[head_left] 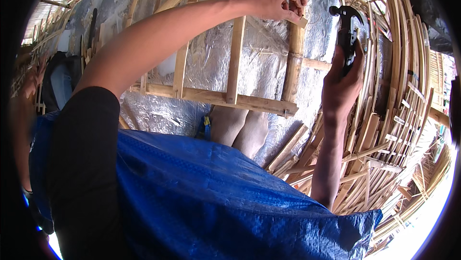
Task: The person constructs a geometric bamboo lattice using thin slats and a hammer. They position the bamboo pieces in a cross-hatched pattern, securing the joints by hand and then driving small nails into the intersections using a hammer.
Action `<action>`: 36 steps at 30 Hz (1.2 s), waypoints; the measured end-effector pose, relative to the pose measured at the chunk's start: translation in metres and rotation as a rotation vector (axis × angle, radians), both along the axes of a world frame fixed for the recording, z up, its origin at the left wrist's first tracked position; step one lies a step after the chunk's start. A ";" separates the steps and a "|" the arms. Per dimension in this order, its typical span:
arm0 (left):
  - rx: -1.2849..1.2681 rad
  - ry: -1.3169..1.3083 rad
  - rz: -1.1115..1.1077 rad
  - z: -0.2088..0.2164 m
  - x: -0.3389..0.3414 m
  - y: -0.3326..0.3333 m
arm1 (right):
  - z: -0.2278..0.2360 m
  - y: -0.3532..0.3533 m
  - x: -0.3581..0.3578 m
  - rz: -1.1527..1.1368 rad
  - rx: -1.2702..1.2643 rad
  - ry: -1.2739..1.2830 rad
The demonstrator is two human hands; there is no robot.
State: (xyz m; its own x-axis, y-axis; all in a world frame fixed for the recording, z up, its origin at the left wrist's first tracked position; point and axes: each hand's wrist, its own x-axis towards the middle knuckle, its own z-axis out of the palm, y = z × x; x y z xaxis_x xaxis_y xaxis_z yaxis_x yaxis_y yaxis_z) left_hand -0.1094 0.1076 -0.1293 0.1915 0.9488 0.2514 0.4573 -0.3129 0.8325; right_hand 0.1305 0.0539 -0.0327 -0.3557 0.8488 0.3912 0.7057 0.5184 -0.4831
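My left hand (279, 3) is at the far side, over a thick bamboo pole (294, 63), with fingers curled in and the thumb close to a small flat piece of wood (301, 21) on the pole. What sits between its fingertips, if anything, is too small to make out. To the right, my right hand (343, 80) is closed around a black claw hammer (346, 19), its head pointing up and away from me. The hammer is apart from the pole. The pole belongs to a frame of bamboo slats (234, 63) joined by a near crosspiece (211, 97).
Silver foil sheeting (261, 53) lies under the frame. A blue tarp-like sheet (211, 178) covers my lap, with bare knees (230, 125) beyond it. Many split bamboo strips (403, 92) are piled on the right. Another person's leg in jeans (61, 84) shows at the left.
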 end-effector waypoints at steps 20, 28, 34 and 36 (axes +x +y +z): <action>-0.203 0.451 0.248 0.027 0.003 0.005 | 0.033 -0.007 -0.011 0.235 0.263 0.005; -0.513 0.496 0.348 0.057 0.006 -0.002 | 0.018 0.011 -0.015 0.343 0.474 -0.009; -0.523 0.436 0.299 0.061 0.004 -0.005 | -0.014 0.012 0.003 0.257 0.183 -0.287; -0.541 0.516 0.355 0.063 0.008 -0.008 | -0.005 0.010 0.007 0.239 0.242 -0.036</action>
